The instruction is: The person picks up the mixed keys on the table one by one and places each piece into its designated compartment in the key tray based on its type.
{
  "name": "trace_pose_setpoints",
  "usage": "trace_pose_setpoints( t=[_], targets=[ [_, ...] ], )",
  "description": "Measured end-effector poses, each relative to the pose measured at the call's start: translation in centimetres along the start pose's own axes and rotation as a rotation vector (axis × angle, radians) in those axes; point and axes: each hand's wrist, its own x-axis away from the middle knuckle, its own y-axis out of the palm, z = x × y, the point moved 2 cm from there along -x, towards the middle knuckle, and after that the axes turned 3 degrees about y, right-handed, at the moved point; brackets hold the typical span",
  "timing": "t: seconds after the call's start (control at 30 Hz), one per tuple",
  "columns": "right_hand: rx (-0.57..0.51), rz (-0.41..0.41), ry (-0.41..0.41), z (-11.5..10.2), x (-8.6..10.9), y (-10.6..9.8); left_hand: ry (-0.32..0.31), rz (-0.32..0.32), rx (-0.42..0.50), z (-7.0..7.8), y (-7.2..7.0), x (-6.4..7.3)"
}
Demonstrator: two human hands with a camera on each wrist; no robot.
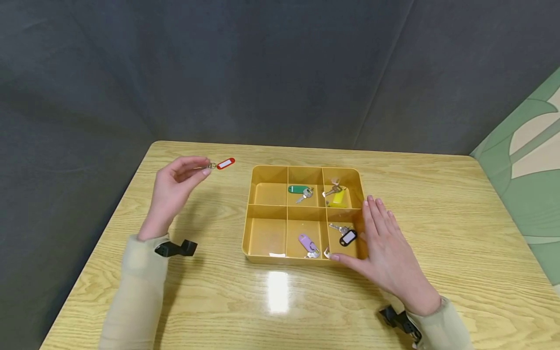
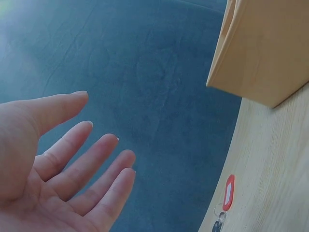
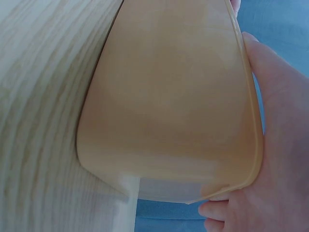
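A key with a red tag (image 1: pixel 225 164) lies on the table to the left of the box. My left hand (image 1: pixel 177 182) is over the key, thumb and fingers apart. In the left wrist view the same red tag (image 2: pixel 229 192) lies on the wood, clear of the spread fingers. My right hand (image 1: pixel 389 253) rests on the front right corner of the yellow divided box (image 1: pixel 267 259). Its fingers lie straight along the right rim, and the thumb reaches over the front rim. In the right wrist view the box wall (image 3: pixel 164 96) stands beside the hand.
Inside the box, the back middle compartment has a green-tagged key (image 1: pixel 298 189), the back right a yellow-tagged key (image 1: pixel 338 198). The front middle holds a purple-tagged key (image 1: pixel 307 243), the front right a black-tagged key (image 1: pixel 348 237). A dark curtain (image 1: pixel 262 73) hangs behind the table (image 1: pixel 210 296).
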Motion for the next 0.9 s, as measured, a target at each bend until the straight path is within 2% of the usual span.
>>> trace_pose_setpoints(
  t=[0.4,0.9],
  targets=[
    [0.004,-0.005,0.004,-0.1,0.0,-0.1,-0.063,0.0,-0.056,-0.5,-0.5,-1.0],
    [0.008,-0.004,0.001,-0.1,0.0,-0.1,-0.138,-0.015,-0.079,-2.5,-0.7,-1.7]
  ],
)
